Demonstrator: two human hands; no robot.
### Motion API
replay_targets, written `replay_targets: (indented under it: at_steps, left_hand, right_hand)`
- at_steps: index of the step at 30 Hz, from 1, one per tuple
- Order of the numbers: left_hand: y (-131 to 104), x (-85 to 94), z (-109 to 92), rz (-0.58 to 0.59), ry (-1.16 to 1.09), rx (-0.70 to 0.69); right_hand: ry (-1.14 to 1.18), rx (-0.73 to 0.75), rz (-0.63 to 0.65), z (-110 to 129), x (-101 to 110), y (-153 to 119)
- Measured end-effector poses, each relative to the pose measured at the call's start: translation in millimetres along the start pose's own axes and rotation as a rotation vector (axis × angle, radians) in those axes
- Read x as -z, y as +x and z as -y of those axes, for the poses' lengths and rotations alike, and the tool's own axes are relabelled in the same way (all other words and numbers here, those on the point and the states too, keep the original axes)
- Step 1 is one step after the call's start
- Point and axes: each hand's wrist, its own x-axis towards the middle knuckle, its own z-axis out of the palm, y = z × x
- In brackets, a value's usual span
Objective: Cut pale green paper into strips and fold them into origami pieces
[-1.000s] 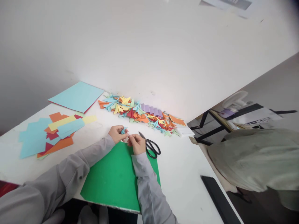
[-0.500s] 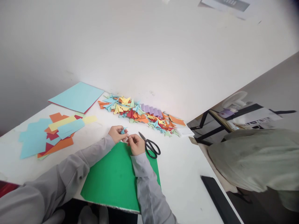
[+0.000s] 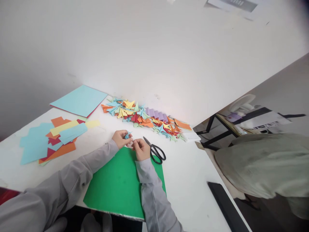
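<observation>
Above the far edge of a green mat (image 3: 118, 183), my left hand (image 3: 120, 139) is closed on a small blue folded-paper piece (image 3: 127, 135), whose pointed ends stick out past the fingertips. Close beside it, my right hand (image 3: 142, 149) has its thumb and forefinger pinched together. Whatever lies between those right fingertips is too small to make out. Black-handled scissors (image 3: 157, 152) lie just right of my right hand, partly over the mat's corner, blades pointing away from me.
Folded paper pieces (image 3: 137, 117) in many colours heap along the wall. Loose cut paper (image 3: 36, 141) is spread at the left, with a stack of blue sheets (image 3: 79, 100) behind. A black bar (image 3: 227, 204) lies along the right table edge. Another person (image 3: 253, 164) is at far right.
Almost nothing differs. Both hands stay in place around the blue folded-paper piece, with at most a slight shift of the fingers.
</observation>
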Motion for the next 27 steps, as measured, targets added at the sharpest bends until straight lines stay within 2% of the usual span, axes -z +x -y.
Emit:
replay_targets:
  at_steps: [8, 16, 21, 27]
  left_hand:
    - [0.0, -0.3, -2.0, 0.014, -0.001, -0.023]
    - [-0.5, 0.4, -1.1, 0.006, 0.016, -0.03]
    - [0.0, 1.3, 2.5, 0.019, 0.046, -0.035]
    - [-0.8, -0.8, 3.3, -0.022, 0.018, -0.011]
  right_hand:
    - [0.044, -0.041, -0.034, 3.8, 0.1, 1.0]
    - [0.034, -0.011, -0.014, 4.6, 0.4, 0.9]
    - [-0.097, 0.036, -0.027, 0.3, -0.6, 0.3]
    - [-0.383, 0.222, -0.067, -3.8, 0.8, -1.5]
